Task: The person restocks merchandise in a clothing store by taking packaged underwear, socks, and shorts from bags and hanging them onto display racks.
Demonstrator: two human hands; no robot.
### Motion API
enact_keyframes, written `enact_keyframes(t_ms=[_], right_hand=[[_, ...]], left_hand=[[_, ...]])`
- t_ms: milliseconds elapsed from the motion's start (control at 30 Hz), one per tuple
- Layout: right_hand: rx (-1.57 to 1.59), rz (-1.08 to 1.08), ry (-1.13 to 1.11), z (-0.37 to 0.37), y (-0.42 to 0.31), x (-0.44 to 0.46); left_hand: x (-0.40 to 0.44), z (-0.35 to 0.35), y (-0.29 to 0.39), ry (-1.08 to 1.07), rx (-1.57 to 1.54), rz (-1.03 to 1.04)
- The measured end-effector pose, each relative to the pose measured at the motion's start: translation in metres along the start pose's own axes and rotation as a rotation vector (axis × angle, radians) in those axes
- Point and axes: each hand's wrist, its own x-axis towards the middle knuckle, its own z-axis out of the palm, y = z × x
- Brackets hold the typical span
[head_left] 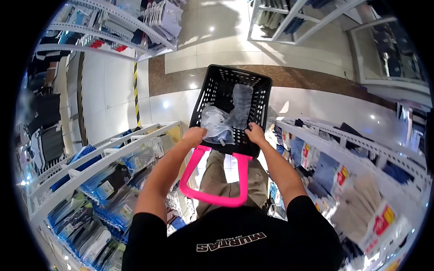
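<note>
A black plastic shopping basket [259,101] with slotted walls is held out in front of my body. My left hand [195,135] grips its near left side, and my right hand [256,133] is closed on the near right side. The basket's bright pink handle [214,198] is folded down toward my chest. Inside lie a clear plastic bag with something white in it [214,119] and a clear package with greyish contents [242,100]. The fingertips of both hands are partly hidden at the basket walls.
White display racks with packaged clothing stand close on my left [113,180] and right [323,167]. Another clothing rack [158,18] stands ahead to the left, with white shelving [289,20] ahead to the right. A tiled floor [217,45] with a brown band lies beyond the basket.
</note>
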Motion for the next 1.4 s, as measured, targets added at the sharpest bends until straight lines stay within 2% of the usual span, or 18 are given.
enact_keyframes(t_ms=[133,300,333,467,567,700,767,867,967,1100,1167,1233,1267,1300,1367,1400], right_hand=[[0.041,0.073,-0.003,0.057,0.027,0.099],[-0.150,0.099,-0.129,0.113,0.051,0.181],[-0.203,0.072,-0.241,0.120,0.056,0.189],[-0.401,0.137,-0.416,0.161,0.079,0.195],[-0.414,0.203,-0.437,0.183,0.100,0.193],[-0.273,0.103,-0.233,0.169,0.096,0.180],[-0.142,-0.015,-0.012,0.161,0.080,0.172],[0.072,-0.256,0.300,0.126,0.026,0.156],[0.177,-0.395,0.442,0.068,-0.036,0.120],[0.290,-0.427,0.508,0.018,-0.079,0.071],[0.388,-0.362,0.492,0.001,-0.094,0.043],[0.498,-0.344,0.465,-0.003,-0.099,0.029],[0.454,-0.340,0.453,-0.007,-0.101,0.021],[0.562,-0.312,0.429,-0.007,-0.107,0.014],[0.674,-0.262,0.351,-0.020,-0.139,-0.010],[0.738,-0.202,0.314,-0.026,-0.158,-0.023]], left_hand=[[0.025,0.049,-0.005,-0.059,0.034,0.009],[0.031,0.088,-0.019,-0.033,-0.024,-0.023],[0.031,0.097,-0.022,-0.044,-0.034,-0.063],[0.029,0.130,-0.034,-0.049,-0.112,-0.119],[0.032,0.117,-0.029,-0.018,-0.163,-0.150],[0.031,0.115,-0.025,-0.046,-0.190,-0.179],[0.029,0.115,-0.022,-0.055,-0.210,-0.214],[0.033,0.129,-0.021,-0.048,-0.204,-0.260],[0.043,0.146,-0.017,-0.047,-0.132,-0.300],[0.061,0.171,-0.019,-0.027,-0.133,-0.332],[0.051,0.163,-0.006,-0.072,-0.159,-0.300],[0.029,0.129,0.008,-0.156,-0.170,-0.236],[0.015,0.113,0.014,-0.135,-0.212,-0.174],[0.001,0.097,0.018,-0.105,-0.247,-0.114],[-0.026,0.070,0.020,-0.097,-0.312,-0.113],[-0.045,0.053,0.019,0.002,-0.380,-0.119]])
